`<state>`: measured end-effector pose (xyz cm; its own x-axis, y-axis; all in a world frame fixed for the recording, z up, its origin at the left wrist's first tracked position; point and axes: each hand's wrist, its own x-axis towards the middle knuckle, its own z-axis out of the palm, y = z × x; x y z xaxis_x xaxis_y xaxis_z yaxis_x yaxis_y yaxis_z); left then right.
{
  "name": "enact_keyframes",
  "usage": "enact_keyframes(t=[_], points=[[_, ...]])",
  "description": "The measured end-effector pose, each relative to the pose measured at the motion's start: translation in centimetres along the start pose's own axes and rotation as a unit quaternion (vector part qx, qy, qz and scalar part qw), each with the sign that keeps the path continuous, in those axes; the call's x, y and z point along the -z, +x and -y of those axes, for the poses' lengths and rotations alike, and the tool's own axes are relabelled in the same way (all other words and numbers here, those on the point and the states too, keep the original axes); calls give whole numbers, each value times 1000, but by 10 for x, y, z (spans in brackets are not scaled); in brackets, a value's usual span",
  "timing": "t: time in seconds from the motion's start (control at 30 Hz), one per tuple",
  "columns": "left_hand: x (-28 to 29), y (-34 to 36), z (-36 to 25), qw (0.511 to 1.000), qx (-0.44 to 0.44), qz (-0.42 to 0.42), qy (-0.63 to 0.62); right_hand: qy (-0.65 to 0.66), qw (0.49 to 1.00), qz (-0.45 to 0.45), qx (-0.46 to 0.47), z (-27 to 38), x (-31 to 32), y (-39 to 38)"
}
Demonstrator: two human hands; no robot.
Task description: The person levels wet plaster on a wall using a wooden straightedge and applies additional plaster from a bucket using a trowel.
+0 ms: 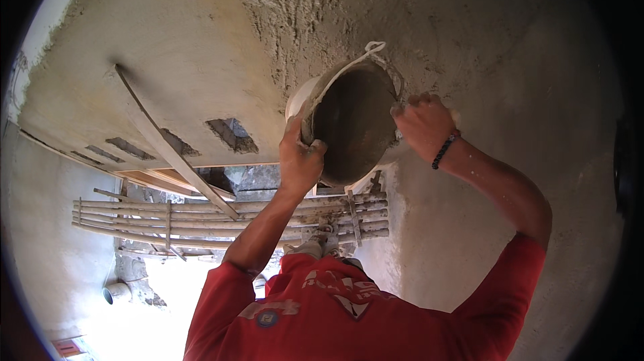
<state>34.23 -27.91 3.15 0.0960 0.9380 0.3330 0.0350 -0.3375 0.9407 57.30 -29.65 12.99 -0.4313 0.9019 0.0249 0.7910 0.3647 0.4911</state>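
A round bucket with a pale outer wall and a mortar-smeared grey inside is held up close to the wall, its mouth facing me. My left hand grips its left rim, thumb over the edge and fingers outside. At the opposite rim is my right hand, its fingers curled closed; what they hold, if anything, is hidden. A white handle or cord stands up at the bucket's top. Behind it, rough wet mortar covers part of the wall, with smoother plaster to the left.
A long wooden batten leans on the wall at left. Several rectangular openings break the wall. Below me runs a platform of lashed poles, with my feet on it. A pipe end shows at lower left, beside bright ground.
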Motion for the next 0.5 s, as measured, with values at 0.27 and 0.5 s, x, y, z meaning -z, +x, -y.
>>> enact_keyframes(t=[0.27, 0.5], points=[[-28, 2, -46, 979, -117, 39, 161, 192, 978, -8, -77, -9, -51, -20], [-30, 8, -27, 984, -125, 61, 115, 504, 856, -1, -113, 33, -111, -45]])
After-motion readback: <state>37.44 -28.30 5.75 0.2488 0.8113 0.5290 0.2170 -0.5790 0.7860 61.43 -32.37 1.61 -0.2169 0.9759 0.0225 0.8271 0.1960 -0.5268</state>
